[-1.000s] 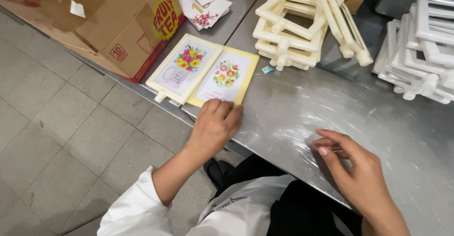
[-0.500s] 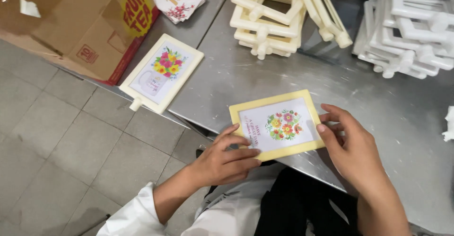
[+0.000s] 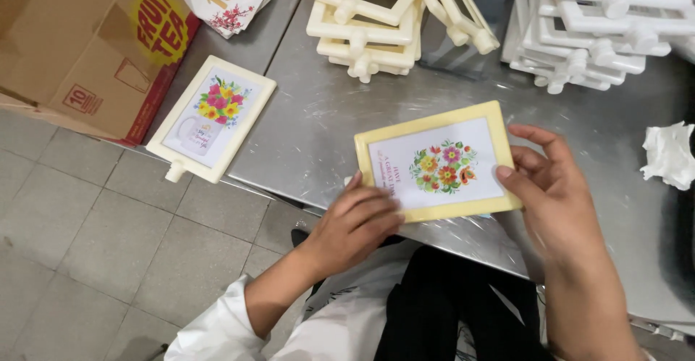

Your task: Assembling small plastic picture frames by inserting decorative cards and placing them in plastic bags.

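The yellow plastic picture frame with a flower print (image 3: 436,162) has come away from its twin and now sits at the steel counter (image 3: 318,115) edge. The left hand (image 3: 358,223) and right hand (image 3: 554,194) each clamp their grip on one end, while the cream frame with a flower-mug print (image 3: 211,117) stays behind, so the pair is now split.

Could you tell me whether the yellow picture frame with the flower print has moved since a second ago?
Yes. The yellow frame left its place beside the cream frame at the table edge; both hands now hold it nearer the person.

brown cardboard box (image 3: 79,49) far left; yellow round label (image 3: 161,21)
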